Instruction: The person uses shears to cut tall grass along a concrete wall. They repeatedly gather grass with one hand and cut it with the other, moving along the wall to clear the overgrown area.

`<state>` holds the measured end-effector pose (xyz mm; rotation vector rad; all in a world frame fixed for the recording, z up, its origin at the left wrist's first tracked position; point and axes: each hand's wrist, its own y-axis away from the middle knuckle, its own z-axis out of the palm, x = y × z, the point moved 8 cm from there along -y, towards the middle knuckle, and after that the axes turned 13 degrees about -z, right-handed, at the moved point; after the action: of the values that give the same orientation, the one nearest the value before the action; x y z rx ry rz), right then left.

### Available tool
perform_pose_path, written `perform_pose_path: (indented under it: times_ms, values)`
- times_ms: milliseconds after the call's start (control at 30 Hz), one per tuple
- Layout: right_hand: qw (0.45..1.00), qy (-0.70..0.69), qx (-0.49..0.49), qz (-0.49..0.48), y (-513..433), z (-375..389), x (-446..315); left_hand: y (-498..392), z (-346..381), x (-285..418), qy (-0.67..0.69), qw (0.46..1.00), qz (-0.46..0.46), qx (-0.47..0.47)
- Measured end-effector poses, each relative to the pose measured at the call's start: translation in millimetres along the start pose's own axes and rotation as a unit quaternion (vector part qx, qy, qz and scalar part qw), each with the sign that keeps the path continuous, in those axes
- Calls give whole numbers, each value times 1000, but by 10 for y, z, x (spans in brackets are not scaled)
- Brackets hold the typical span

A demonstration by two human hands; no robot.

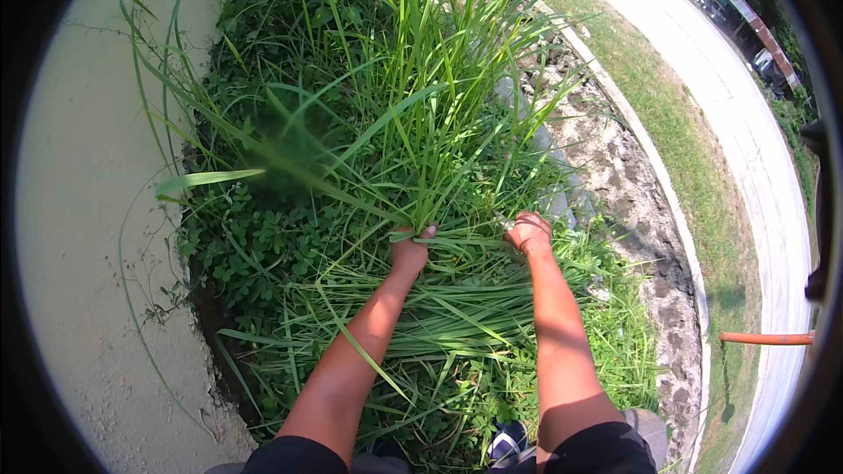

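Note:
My left hand (409,253) is closed around the base of a clump of tall green grass (421,171), with long blades fanning up and out above it. One blade arches across toward the wall on the left. To the right, at about the same height, my right hand (529,232) is curled into a fist. A small pale-grey bit shows at its left side, but the grass hides what it belongs to. Below both hands lies a layer of flattened, loose grass blades (461,316), most of them running sideways between my forearms.
A cream wall (99,230) with a chipped lower edge runs along the left, beside low leafy weeds (263,230). Rough stony ground (606,151), a concrete curb (649,138), a grass verge (698,178) and a pale road (737,112) curve along the right. My shoe (507,440) stands at the bottom.

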<state>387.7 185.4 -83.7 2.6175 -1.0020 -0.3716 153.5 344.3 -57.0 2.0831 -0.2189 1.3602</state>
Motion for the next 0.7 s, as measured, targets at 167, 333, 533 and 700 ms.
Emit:
perform_pose_path:
  times_ms: [167, 333, 533, 700]
  values:
    - [973, 182, 107, -90, 118, -350, 41, -4, 37, 108, 1, 1000, 14, -12]
    - [942, 241, 151, -179, 24, -15, -461, 77, 37, 137, 13, 1000, -1, 5]
    - [991, 55, -63, -108, 95, 313, -477, 131, 95, 148, 76, 995, 23, -54]
    - [993, 98, 43, -52, 344, -216, 91, 1, 18, -9, 131, 989, -69, -14]
